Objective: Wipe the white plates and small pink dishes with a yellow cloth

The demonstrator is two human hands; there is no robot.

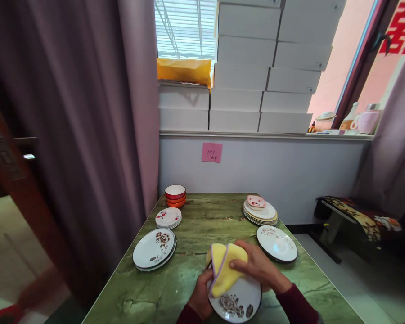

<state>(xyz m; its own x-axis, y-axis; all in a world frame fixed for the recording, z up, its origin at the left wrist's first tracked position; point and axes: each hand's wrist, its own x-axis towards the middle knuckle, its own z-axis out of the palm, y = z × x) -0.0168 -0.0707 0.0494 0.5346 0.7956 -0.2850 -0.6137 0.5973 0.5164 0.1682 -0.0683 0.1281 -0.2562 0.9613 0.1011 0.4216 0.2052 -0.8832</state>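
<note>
A white plate with a dark rim and brown flower print [245,297] is tilted toward me above the near part of the table. My left hand [202,290] grips its left edge, thumb near the rim. In my right hand [253,263] is a yellow cloth with purple edging [227,270], folded over the plate's upper edge and face. The cloth hides the far rim and part of the left fingers. On the left lie similar flowered plates [148,252], stacked. Another flowered plate [278,245] lies to the right, beyond my right hand.
The green marbled table [202,225] stands against the wall. At its back left are stacked red and orange bowls [175,192] and small floral plates [165,217]. White plates [269,211] topped by a small pink dish [255,201] stand back right. A bench [357,216] stands right.
</note>
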